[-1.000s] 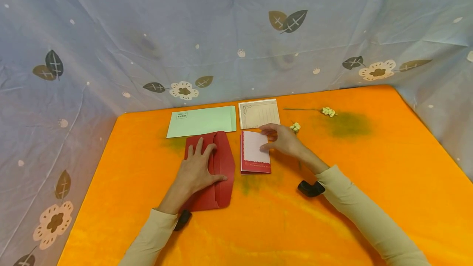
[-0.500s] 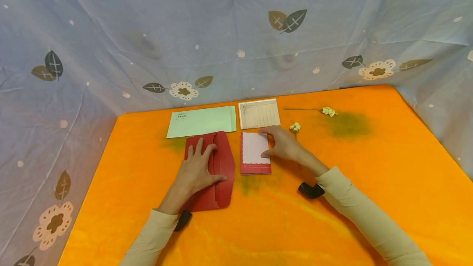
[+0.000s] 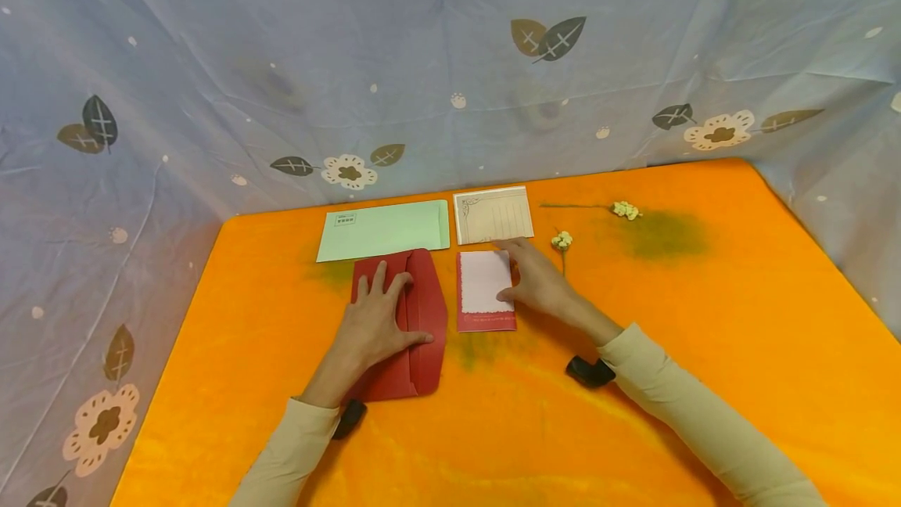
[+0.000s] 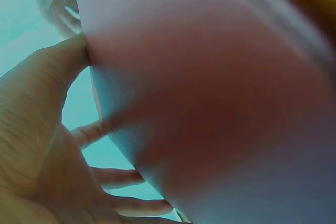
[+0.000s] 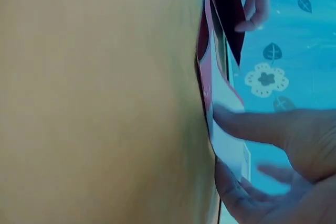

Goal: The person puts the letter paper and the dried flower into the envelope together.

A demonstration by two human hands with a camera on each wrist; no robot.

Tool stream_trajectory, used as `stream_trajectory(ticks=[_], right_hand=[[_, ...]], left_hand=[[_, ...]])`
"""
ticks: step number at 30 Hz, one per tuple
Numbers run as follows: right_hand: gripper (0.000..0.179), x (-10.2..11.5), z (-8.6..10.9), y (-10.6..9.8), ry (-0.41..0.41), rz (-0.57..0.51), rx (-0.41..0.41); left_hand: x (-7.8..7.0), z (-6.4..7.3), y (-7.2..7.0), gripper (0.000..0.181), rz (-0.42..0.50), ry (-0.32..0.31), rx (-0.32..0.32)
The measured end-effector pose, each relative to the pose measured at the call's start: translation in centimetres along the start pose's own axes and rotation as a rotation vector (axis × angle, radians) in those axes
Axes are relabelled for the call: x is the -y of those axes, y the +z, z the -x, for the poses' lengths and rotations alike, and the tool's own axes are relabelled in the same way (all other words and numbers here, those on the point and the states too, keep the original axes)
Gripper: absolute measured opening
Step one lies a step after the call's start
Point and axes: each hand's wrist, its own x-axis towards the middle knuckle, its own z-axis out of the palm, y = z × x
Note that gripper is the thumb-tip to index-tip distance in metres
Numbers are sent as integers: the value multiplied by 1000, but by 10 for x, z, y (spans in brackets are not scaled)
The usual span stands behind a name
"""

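Observation:
In the head view, a red envelope (image 3: 428,303) lies with its flap unfolded to the right. My left hand (image 3: 369,323) rests on it with fingers and thumb spread; the left wrist view shows those fingertips (image 4: 100,129) on its surface. To the right lies a folded card (image 3: 486,284), pink-white with a red lower band. My right hand (image 3: 540,278) is at its right side, index finger near the top right corner and thumb on the right edge. In the right wrist view, the thumb (image 5: 252,126) touches the card's face (image 5: 228,142), and the card's fold bulges slightly.
Behind lie a pale green envelope (image 3: 383,229) and a cream postcard (image 3: 496,217) with printed lines. Two dried flower sprigs are at right, one flower (image 3: 625,210) farther back and another flower (image 3: 561,241) beside my right hand. A patterned cloth (image 3: 450,61) hangs behind the orange table (image 3: 704,350).
The card's top layer has come down over the lower one, whose bottom edge showed before. My right fingers have straightened a little and shifted slightly. My left hand has stayed still.

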Motion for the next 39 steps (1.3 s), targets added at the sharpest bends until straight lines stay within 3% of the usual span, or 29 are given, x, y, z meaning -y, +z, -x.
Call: stream_trajectory(ticks=[6,13,17,25,33,39], right_hand=[[91,-1,1,4,164,-212,-65],[46,-6,0,-1,362,-486,27],[36,-8,0,-5,407,-666,69],[37,2,-9,-13,416,-687,78],[35,15,-24,6,436,-741,133],[29,19,-31,21,441,-711,132]], left_hand=[[0,-1,0,94,-5,-3,9],[-1,0,-1,93,-5,-7,12],[-1,0,-1,94,-3,-13,15],[-1,0,-1,93,-11,-9,15],[-1,0,0,94,-13,-7,6],[-1,0,0,95,-18,-10,8]])
